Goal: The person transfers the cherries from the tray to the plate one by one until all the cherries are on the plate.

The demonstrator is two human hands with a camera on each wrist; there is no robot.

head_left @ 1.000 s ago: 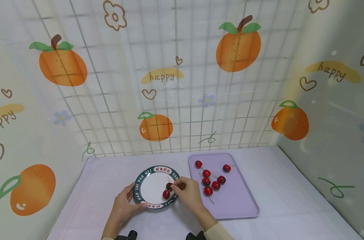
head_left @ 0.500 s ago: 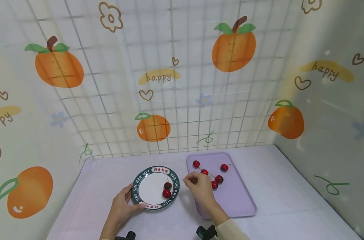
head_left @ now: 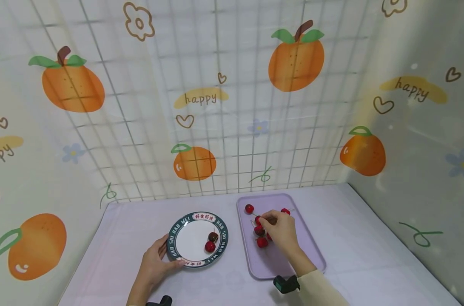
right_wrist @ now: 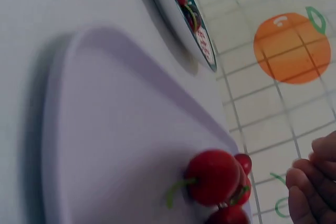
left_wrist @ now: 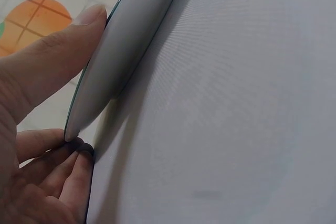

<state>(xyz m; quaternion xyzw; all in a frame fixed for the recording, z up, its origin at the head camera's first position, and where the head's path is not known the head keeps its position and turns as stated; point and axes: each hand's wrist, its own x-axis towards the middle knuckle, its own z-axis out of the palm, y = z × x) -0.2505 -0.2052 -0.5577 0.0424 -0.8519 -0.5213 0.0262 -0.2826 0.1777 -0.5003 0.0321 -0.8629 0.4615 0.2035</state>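
Note:
My left hand [head_left: 155,261] pinches the near left rim of a white plate [head_left: 189,238] with a dark green lettered border. In the left wrist view, the thumb lies over the rim and the fingers sit under it. Two dark red cherries [head_left: 210,246] rest on the plate's right side. Over a lilac tray [head_left: 268,265] hovers my right hand [head_left: 283,231], fingers loosely bent and thumb near the index finger, with nothing visible in them. Its fingertips overlap a cherry [head_left: 257,220] in the head view. Several red cherries [right_wrist: 212,177] with green stems lie beneath, partly hidden by the hand.
A white-covered table [head_left: 140,221] carries the plate at left and the tray at right. Behind it stands a wire grid wall draped with a printed sheet [head_left: 239,161]. Small black devices are at both wrists, one at the right wrist [head_left: 287,284].
My right hand has moved from the plate rightward over the tray, leaving the two cherries on the plate. My left hand keeps its hold on the rim. The head view has shifted slightly.

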